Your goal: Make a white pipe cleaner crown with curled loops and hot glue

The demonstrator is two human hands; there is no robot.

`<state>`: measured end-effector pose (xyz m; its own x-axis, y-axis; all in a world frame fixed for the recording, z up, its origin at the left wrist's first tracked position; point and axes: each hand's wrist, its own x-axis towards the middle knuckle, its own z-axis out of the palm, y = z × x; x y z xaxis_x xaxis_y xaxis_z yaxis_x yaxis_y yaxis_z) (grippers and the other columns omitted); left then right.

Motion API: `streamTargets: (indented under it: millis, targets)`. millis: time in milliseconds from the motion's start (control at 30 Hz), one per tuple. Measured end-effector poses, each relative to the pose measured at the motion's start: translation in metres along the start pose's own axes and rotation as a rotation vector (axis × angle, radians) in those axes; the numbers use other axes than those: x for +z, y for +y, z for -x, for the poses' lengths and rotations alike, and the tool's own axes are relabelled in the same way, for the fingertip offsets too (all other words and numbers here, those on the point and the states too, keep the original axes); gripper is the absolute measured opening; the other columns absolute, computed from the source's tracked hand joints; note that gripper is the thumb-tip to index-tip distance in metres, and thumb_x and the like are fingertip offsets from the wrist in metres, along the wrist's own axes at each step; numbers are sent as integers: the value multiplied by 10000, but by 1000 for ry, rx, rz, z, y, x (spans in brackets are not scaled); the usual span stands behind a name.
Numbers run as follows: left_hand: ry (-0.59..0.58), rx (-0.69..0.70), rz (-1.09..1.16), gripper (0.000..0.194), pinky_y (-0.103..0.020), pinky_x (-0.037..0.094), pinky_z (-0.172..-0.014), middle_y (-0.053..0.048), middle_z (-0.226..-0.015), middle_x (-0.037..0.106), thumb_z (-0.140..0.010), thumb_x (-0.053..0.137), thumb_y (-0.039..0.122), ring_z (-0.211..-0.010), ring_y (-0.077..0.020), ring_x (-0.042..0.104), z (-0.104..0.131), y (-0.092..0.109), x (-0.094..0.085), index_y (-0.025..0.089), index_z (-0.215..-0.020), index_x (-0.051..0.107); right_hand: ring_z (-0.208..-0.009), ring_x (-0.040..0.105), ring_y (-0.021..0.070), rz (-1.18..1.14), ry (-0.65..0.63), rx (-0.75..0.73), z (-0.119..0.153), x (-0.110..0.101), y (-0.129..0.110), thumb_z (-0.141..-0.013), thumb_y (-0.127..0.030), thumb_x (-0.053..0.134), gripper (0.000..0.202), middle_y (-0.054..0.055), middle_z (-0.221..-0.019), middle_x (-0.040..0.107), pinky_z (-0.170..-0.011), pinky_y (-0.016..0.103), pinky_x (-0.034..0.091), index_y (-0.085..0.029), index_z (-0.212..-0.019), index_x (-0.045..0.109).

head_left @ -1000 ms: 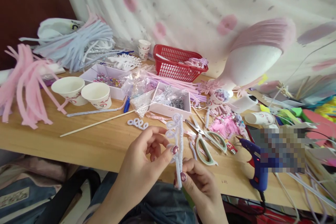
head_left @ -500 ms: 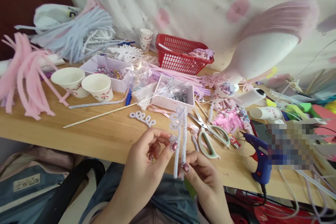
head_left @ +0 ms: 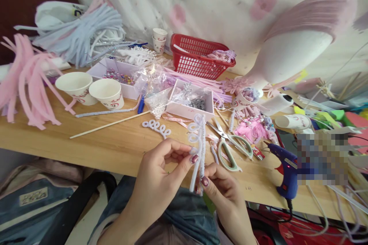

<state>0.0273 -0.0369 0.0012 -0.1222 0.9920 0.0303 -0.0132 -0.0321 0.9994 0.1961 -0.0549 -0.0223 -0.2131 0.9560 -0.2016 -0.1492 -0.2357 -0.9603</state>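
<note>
Between my two hands stands a pale lilac pipe cleaner (head_left: 202, 138), bent into small loops along its left side with two straight lengths running down. My left hand (head_left: 165, 172) pinches it at the lower loops between thumb and forefinger. Lower down, my right hand (head_left: 222, 189) is closed on the straight part, thumb against fingers. Just beyond on the table lies a second looped pipe cleaner (head_left: 156, 127) of the same colour. Scissors (head_left: 230, 141) with pale green handles rest half open to the right of the held piece.
A blue glue gun (head_left: 284, 166) with a red light stands at the right. Behind are a white box (head_left: 188, 111), a red basket (head_left: 198, 59) and paper cups (head_left: 106, 93). A wooden stick (head_left: 109, 124) lies at left, near pink pipe cleaners (head_left: 37, 88).
The held pipe cleaner has shifted slightly right, its two straight lengths now closer together with the lower end slanting left. Both hands keep their grip.
</note>
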Motion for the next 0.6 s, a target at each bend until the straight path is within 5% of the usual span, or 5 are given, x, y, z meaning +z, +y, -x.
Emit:
streamTargets:
  millis: [600]
  targets:
    - [59, 116, -131, 106, -145, 534, -643, 53, -724, 738, -825, 650, 131, -674, -92, 698, 0, -1, 0, 221, -776, 678, -630, 608, 135, 100, 92, -54, 3, 9, -1, -862, -403, 748, 247, 7, -660, 660, -643, 226, 479, -185, -765, 687]
